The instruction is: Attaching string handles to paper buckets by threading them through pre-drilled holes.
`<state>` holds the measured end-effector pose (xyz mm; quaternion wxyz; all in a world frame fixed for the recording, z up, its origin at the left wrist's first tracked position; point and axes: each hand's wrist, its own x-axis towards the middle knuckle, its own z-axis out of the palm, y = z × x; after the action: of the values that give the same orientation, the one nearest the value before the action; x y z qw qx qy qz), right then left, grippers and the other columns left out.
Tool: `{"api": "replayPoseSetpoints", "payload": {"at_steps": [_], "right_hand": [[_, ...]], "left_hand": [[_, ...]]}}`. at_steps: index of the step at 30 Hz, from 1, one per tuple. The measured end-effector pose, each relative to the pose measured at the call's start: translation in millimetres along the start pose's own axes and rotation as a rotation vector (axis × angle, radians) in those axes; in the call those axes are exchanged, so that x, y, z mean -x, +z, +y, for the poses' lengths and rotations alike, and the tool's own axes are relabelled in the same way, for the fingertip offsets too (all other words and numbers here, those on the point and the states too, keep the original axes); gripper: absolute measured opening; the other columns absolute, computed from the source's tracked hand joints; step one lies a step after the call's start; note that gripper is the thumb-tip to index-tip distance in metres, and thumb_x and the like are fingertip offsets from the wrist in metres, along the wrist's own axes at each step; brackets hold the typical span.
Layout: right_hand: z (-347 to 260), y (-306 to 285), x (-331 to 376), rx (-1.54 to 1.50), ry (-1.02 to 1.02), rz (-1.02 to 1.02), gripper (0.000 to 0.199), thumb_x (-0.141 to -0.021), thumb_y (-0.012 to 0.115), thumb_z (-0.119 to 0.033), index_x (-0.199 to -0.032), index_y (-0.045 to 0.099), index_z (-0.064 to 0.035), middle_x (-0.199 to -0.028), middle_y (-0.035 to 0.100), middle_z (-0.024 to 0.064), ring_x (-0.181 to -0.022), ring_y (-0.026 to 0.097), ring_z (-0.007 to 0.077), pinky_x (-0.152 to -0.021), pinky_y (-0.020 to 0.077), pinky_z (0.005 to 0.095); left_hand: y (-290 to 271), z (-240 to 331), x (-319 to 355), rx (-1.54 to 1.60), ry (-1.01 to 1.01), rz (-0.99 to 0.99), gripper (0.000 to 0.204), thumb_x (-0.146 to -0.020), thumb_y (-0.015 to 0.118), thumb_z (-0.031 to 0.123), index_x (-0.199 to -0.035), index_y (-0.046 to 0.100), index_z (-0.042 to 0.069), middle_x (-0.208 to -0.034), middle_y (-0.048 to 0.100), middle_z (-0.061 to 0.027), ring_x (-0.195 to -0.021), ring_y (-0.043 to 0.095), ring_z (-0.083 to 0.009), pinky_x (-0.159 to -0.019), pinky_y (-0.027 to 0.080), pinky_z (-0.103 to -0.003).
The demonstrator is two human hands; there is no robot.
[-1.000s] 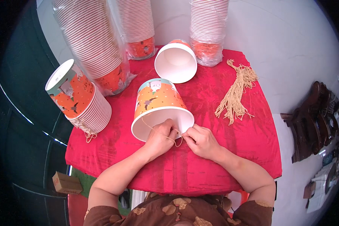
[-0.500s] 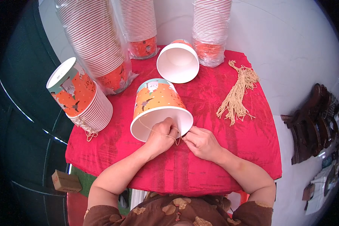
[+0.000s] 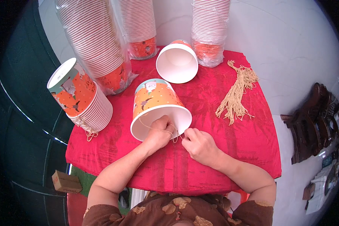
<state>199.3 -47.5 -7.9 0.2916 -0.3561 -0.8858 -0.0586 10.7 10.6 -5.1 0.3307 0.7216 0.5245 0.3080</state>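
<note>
- Orange printed paper bucket (image 3: 156,98) lies on its side mid-table on the red cloth-covered table (image 3: 252,150), open white mouth facing the person, base pointing away.
- Left hand (image 3: 160,132) sits at the bucket's rim, fingers curled inside the mouth, pinching a thin tan string (image 3: 154,129) that runs across the opening.
- Right hand (image 3: 199,145) rests on the cloth just right of the rim, thumb & forefinger closed on the string's other end; fingertips of both hands nearly meet.
- White paper bucket (image 3: 177,63), also on its side, lies behind the orange one, close but apart.
- Bundle of tan strings (image 3: 237,94) lies to the right, well apart from the hands; bare cloth between it & the right hand, more bare cloth to the right edge.
- Nested stack of orange printed buckets (image 3: 83,100) leans at the table's left edge, string loops hanging off it.
- Three tall plastic-wrapped bucket stacks (image 3: 90,41) crowd the far edge.
- Near edge: only the forearms cross it.
- Small wooden block (image 3: 66,181) sits below the table's left corner.
</note>
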Motion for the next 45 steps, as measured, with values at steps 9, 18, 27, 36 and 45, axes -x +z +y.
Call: {"api": "replayPoseSetpoints", "payload": {"at_steps": [9,18,27,36,45], "right_hand": [[13,1,-5,-0.128,0.018,0.093,0.009,-0.071,0.063,0.0,-0.068,0.055,0.001,-0.109,0.057,0.0176,-0.085,0.058,0.0292,-0.07,0.0526,0.0387],[20,3,-2,-0.255,0.09,0.078,0.006,-0.076,0.062,0.0,-0.071,0.059,0.0012,-0.106,0.057,0.0167,-0.09,0.06,0.0327,-0.074,0.0539,0.0413],[21,5,-3,-0.269,0.089,0.055,0.007,-0.074,0.065,0.003,-0.077,0.059,0.0011,-0.106,0.057,0.016,-0.09,0.061,0.0336,-0.075,0.0525,0.0413],[22,4,-3,-0.296,0.096,0.058,0.008,-0.075,0.065,0.003,-0.078,0.058,0.0002,-0.103,0.058,0.0139,-0.085,0.062,0.0336,-0.074,0.0516,0.0418],[9,3,-4,-0.349,0.155,0.261,0.009,-0.076,0.062,0.0,-0.085,0.06,-0.0007,-0.096,0.064,0.0147,-0.066,0.065,0.033,-0.058,0.0549,0.0394]], "left_hand": [[-6,4,3,0.086,-0.048,-0.1,0.019,-0.087,0.061,0.017,-0.082,0.059,-0.002,-0.073,0.063,-0.0144,-0.07,0.061,-0.0234,-0.066,0.048,-0.038],[-5,19,8,0.359,0.003,-0.254,0.023,-0.096,0.06,0.019,-0.08,0.062,0.002,-0.072,0.061,-0.0015,-0.063,0.052,-0.0065,-0.055,0.042,-0.024],[0,11,9,0.102,0.092,-0.19,0.022,-0.097,0.057,0.015,-0.086,0.064,-0.003,-0.076,0.066,-0.0067,-0.068,0.06,-0.0126,-0.063,0.049,-0.03],[1,13,9,-0.041,0.115,-0.143,0.021,-0.094,0.059,0.013,-0.085,0.066,-0.004,-0.073,0.067,-0.014,-0.067,0.062,-0.0186,-0.064,0.05,-0.035],[5,9,10,0.041,0.142,-0.089,0.021,-0.09,0.061,0.014,-0.079,0.063,-0.004,-0.071,0.064,-0.0221,-0.068,0.066,-0.0353,-0.06,0.048,-0.043]]}}
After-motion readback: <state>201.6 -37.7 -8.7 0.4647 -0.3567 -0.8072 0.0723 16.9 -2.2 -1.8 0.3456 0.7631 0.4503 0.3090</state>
